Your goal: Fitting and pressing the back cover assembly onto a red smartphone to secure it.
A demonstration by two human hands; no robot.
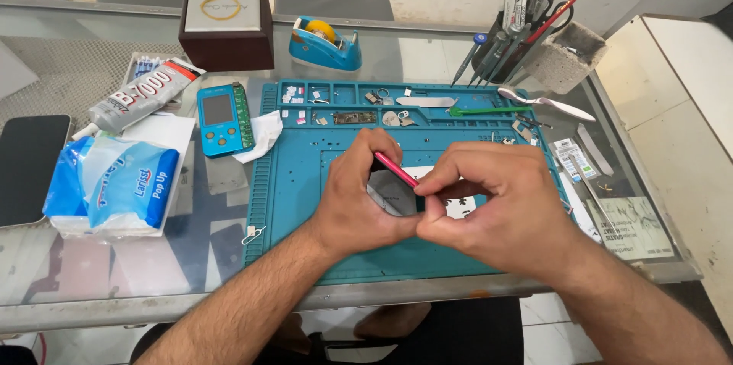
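Right hand (pixel 500 201) pinching slim pink tool (pixel 397 170), rubbery blue mat (pixel 294 189)

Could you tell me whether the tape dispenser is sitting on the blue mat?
No, the tape dispenser stands on the glass table behind the mat.

A matt rubbery mat (pixel 294 205) is being seen on the glossy glass bench (pixel 92 266); a shiny metal spoon (pixel 546 102) is lying nearby.

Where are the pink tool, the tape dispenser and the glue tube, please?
pink tool (pixel 395 169), head view, on its shaft between the hands.
tape dispenser (pixel 324 47), head view, on its blue body.
glue tube (pixel 141 95), head view, on its grey middle.
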